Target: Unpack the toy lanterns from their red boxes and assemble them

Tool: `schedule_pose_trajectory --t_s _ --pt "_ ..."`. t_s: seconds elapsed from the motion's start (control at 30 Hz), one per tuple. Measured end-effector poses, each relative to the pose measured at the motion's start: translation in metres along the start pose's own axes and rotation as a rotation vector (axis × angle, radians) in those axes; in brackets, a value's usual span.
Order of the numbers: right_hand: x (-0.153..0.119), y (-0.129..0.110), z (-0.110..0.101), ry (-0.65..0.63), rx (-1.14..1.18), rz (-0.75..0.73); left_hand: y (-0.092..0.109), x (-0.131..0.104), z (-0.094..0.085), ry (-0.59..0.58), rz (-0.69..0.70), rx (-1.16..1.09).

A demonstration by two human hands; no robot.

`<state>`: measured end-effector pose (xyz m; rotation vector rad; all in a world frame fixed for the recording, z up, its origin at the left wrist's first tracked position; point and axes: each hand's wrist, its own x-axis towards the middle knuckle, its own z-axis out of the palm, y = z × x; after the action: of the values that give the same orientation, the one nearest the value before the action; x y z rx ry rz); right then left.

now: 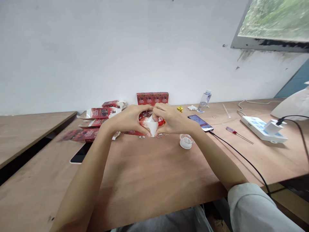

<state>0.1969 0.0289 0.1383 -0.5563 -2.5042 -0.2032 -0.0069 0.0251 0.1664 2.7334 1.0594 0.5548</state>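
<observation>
Both hands meet over the middle of the table around a small red and white cardboard box, its white flap facing me. My left hand grips the box from the left, thumb at its lower edge and fingers over the top. My right hand is closed at the box's right side, its bent fingers pressed on the flap. Beside those fingers shows a shiny red piece with a bit of gold; its kind is unclear. Behind the hands, several finished red boxes stand in a row by the wall.
Unfolded red cartons lie at left, near a phone. To the right are a white spool, a gold ornament, a second phone, a water bottle, a screwdriver and a power strip with cables.
</observation>
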Motion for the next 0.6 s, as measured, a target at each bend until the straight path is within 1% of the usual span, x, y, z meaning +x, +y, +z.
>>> schedule_pose_trajectory --t_s 0.1,0.2,0.27,0.37,0.47,0.6 --pt "0.0 -0.001 -0.001 0.04 0.05 -0.007 -0.006 -0.001 -0.002 0.109 -0.056 0.05" --pt "0.0 -0.004 -0.005 0.083 0.144 -0.003 -0.01 -0.004 -0.006 0.228 -0.093 0.042" --pt "0.0 -0.005 -0.009 0.072 0.199 -0.004 -0.01 -0.005 -0.007 0.278 -0.086 0.025" --pt "-0.002 -0.007 -0.012 0.046 0.225 0.009 -0.008 -0.005 -0.007 0.315 -0.052 0.016" --pt "-0.002 -0.007 -0.011 0.078 0.144 0.019 -0.007 -0.004 -0.007 0.338 -0.018 0.007" --pt "-0.002 -0.007 -0.007 0.097 -0.067 0.03 -0.008 -0.003 -0.007 0.371 -0.018 0.006"
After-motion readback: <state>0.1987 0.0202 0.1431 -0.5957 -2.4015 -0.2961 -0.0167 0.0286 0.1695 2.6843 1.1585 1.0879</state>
